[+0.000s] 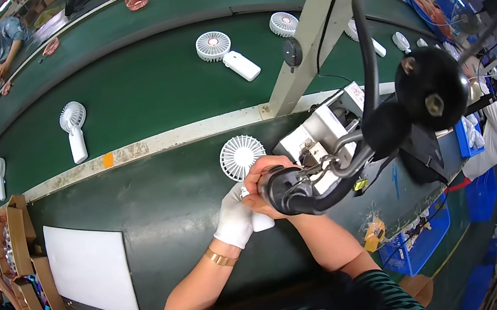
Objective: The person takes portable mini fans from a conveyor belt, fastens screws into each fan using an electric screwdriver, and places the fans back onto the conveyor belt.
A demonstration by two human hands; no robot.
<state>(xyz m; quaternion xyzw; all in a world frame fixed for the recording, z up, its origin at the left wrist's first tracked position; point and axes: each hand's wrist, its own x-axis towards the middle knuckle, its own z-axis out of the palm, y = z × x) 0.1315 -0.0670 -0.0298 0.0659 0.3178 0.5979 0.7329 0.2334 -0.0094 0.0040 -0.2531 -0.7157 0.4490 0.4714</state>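
My left hand [236, 217], in a white glove, is closed around the handle of a small white handheld fan [243, 157]. The fan's round slatted head points away from me, and the handle's lower end shows below my fingers. My bare right hand [266, 168] is wrapped around a black, upright tool that looks like an electric screwdriver [282, 192]. A metal hook and a cable join its top. The tool stands over the fan's handle, against my left hand; its tip is hidden from above.
A white foam sheet [90, 267] lies on the left of the bench, beside cardboard boxes [22, 235]. Beyond the pale rail, white fans [74, 128] lie on a green belt [145, 87]. A post [331, 23] and black arm [371, 62] rise at right; blue bins [421, 244] stand below.
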